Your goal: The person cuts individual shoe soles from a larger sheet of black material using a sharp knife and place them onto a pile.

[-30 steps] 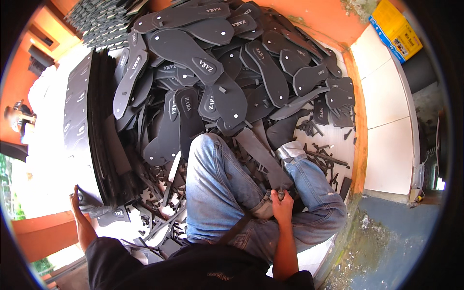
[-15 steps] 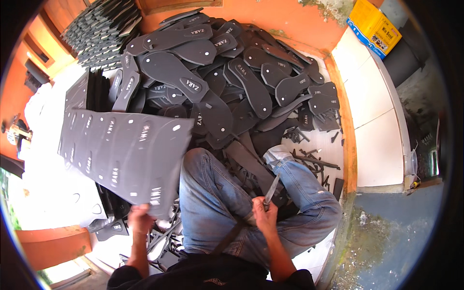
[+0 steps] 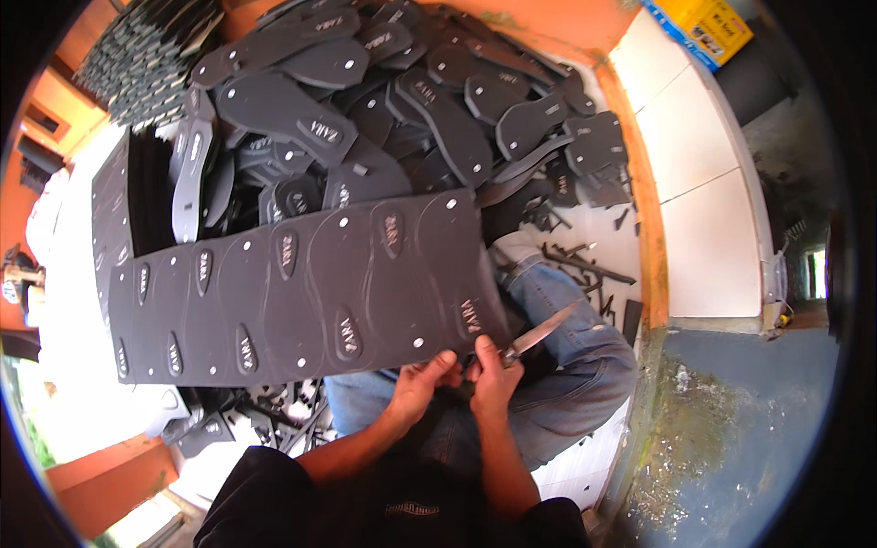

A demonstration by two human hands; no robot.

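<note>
A wide dark foam sheet [image 3: 301, 315], moulded with a row of sandal sole outlines, stretches across my lap and out to the left. Its near edge, close to the right corner, is pinched by my left hand [image 3: 426, 378], thumb on top and fingers hidden beneath. Just beside it, my right hand [image 3: 494, 374] is closed round a knife [image 3: 544, 332], whose blade points up and to the right over my right leg. The right thumb touches the sheet's edge near the corner. The knife's handle is mostly covered by the fingers.
Beyond the sheet rises a heap of cut dark soles [image 3: 438, 123]. A neat stack of soles [image 3: 151, 55] stands at the far left. Thin scraps [image 3: 585, 269] litter the floor by my right leg. A tiled ledge [image 3: 699, 210] and yellow box [image 3: 699, 32] are on the right.
The sheet has swung right and flattened across my lap. My left hand has moved right along with it, next to my right hand. The knife has tilted further to the right.
</note>
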